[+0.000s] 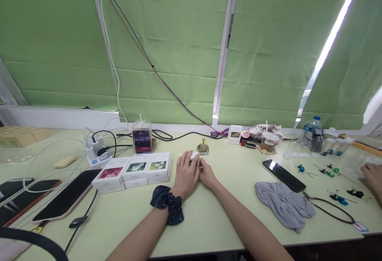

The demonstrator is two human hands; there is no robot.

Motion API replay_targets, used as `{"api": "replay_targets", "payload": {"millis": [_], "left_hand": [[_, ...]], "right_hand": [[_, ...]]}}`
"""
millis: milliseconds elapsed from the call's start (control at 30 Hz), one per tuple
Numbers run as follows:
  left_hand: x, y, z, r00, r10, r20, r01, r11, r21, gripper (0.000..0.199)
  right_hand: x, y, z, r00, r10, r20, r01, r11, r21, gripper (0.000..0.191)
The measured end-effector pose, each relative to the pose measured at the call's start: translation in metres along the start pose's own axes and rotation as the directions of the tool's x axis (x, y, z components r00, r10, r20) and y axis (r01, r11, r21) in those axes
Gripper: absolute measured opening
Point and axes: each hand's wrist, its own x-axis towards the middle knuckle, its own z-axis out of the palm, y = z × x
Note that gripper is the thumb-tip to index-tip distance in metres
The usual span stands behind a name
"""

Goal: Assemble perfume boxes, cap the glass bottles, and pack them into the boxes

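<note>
My left hand [187,173], with a dark scrunchie [168,204] on its wrist, is closed over a small white box [194,156] near the middle of the table. Against the box's right side, my right hand [206,173] has its fingers bent and pressed to it. Most of the box is hidden by my fingers. Just behind my hands stands a small glass bottle [203,147] with a gold top. Left of my hands, white boxes with flower pictures [137,166] lie side by side on another white box [136,183].
Phones [67,194], cables and a power strip [97,155] occupy the left. At right are a phone [283,175], grey cloth [283,205], drink cup [269,141], water bottle [312,127] and small blue and green parts [330,171]. Another person's hand [373,175] rests at the right edge.
</note>
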Motion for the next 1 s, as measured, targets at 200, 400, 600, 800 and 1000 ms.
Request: {"api": "replay_targets", "payload": {"millis": [200, 400, 600, 800, 1000], "left_hand": [[0.0, -0.013, -0.001, 0.992, -0.075, -0.099, 0.073, 0.997, -0.014, 0.037], [0.003, -0.023, 0.0, 0.987, -0.086, -0.133, 0.071, 0.991, -0.112, 0.037], [0.003, -0.027, 0.002, 0.988, -0.104, -0.115, 0.081, 0.978, -0.19, 0.029], [0.0, -0.027, 0.008, 0.956, -0.244, -0.161, 0.161, 0.9, -0.404, 0.049], [0.001, -0.02, 0.002, 0.956, -0.276, -0.1, 0.199, 0.861, -0.467, 0.057]], "right_hand": [[0.001, -0.001, -0.002, 1.0, 0.017, -0.023, -0.018, 0.999, -0.048, 0.031], [0.001, 0.0, -0.002, 0.999, 0.044, -0.018, -0.044, 0.999, -0.012, 0.035], [0.001, 0.0, -0.002, 0.999, 0.041, -0.013, -0.041, 0.999, -0.024, 0.035], [0.002, 0.003, -0.002, 0.992, 0.062, -0.11, -0.068, 0.996, -0.053, 0.038], [0.002, 0.004, -0.002, 0.991, 0.093, -0.097, -0.093, 0.996, -0.001, 0.034]]}}
